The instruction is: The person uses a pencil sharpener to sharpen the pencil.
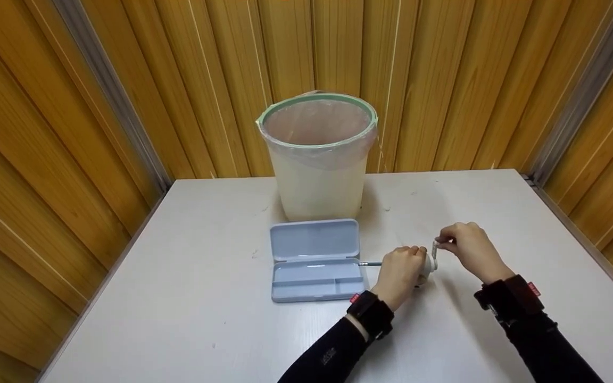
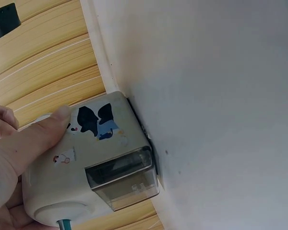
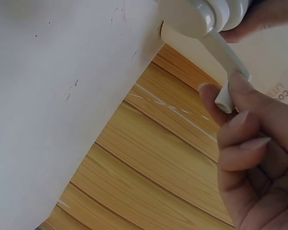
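Observation:
A white hand-crank pencil sharpener with bird stickers and a clear shavings drawer stands on the table, gripped by my left hand. In the left wrist view the thumb lies across its sticker side. A teal pencil sticks out of the sharpener's left end, towards the pencil case. My right hand pinches the knob of the white crank between thumb and index finger. In the head view the crank arm points upward. Most of the sharpener is hidden behind the left hand there.
An open light-blue pencil case lies left of the hands, its lower half divided into compartments. Behind it stands a cream trash bin with a green rim and a clear liner. Wood-patterned walls border the white table.

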### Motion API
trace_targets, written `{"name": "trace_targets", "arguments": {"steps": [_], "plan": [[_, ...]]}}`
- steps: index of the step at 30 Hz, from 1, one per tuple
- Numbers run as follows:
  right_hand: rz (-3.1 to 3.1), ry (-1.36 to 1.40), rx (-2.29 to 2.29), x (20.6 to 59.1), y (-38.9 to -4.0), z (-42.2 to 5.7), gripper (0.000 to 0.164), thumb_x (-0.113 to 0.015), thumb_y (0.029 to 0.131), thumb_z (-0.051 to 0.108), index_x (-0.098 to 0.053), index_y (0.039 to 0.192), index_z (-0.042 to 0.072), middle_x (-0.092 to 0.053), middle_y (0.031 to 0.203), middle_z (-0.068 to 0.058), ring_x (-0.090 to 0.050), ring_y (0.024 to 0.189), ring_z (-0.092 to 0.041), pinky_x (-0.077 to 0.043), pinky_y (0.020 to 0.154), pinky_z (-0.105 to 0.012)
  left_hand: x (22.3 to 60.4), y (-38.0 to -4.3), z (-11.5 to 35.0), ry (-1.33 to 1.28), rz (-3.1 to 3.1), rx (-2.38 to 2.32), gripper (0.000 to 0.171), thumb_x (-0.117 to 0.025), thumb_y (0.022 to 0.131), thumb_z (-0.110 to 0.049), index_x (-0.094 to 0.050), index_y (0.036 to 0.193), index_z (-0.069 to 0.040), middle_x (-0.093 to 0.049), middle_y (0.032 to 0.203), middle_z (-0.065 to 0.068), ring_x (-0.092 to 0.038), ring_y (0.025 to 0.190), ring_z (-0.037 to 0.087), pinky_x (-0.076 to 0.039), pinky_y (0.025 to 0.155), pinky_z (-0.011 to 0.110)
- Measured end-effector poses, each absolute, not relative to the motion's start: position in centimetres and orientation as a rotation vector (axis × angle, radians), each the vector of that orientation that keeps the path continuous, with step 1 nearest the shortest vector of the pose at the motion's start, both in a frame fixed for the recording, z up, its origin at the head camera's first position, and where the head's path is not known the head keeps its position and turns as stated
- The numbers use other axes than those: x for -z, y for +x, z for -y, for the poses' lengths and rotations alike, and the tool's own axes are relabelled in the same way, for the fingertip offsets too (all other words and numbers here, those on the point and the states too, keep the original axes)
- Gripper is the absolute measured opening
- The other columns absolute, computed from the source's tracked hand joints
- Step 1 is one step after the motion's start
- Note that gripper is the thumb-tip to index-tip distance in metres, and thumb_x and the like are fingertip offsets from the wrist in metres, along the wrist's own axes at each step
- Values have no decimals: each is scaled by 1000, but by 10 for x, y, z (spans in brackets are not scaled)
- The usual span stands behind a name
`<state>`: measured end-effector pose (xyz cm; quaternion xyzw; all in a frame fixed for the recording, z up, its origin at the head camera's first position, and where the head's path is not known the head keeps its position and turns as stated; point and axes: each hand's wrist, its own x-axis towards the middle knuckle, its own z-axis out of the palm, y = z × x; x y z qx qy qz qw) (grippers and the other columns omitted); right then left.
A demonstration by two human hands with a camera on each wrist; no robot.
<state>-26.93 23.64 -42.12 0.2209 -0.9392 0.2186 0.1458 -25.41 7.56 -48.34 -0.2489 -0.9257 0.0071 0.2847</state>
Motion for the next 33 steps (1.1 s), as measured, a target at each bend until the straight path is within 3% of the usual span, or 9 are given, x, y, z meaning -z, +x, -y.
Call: {"name": "trace_targets", "arguments": {"steps": [9, 21, 31, 33], "plan": [[2702, 603, -662, 437, -283, -237, 5, -76, 77, -4, -73, 81, -4, -74, 81, -18, -69, 73, -35, -54, 64, -45, 484, -252, -77, -667, 2478, -55, 50, -88, 65, -43, -72, 107, -22, -72, 90, -14, -66, 75, 2, -54, 65, 15], [2707, 600, -673, 449, -293, -236, 3, -75, 77, -4, -73, 79, -2, -73, 80, -18, -64, 73, -36, -50, 67, -46, 484, -253, -75, -662, 2472, -92, 53, -88, 61, -47, -70, 106, -24, -72, 92, -16, -66, 77, 1, -53, 66, 14], [2773, 593, -712, 462, -298, -235, 4, -75, 77, -5, -73, 78, -2, -73, 80, -18, -68, 76, -37, -54, 71, -49, 483, -253, -74, -666, 2486, -41, 51, -89, 64, -44, -71, 106, -22, -72, 92, -14, -66, 77, 2, -53, 66, 15], [2816, 617, -712, 469, -297, -235, 5, -74, 76, -6, -73, 76, -1, -73, 77, -16, -66, 72, -33, -54, 68, -45, 484, -253, -74, -670, 2481, -41, 48, -89, 65, -41, -71, 105, -22, -72, 91, -14, -66, 76, 2, -53, 65, 15]]}}
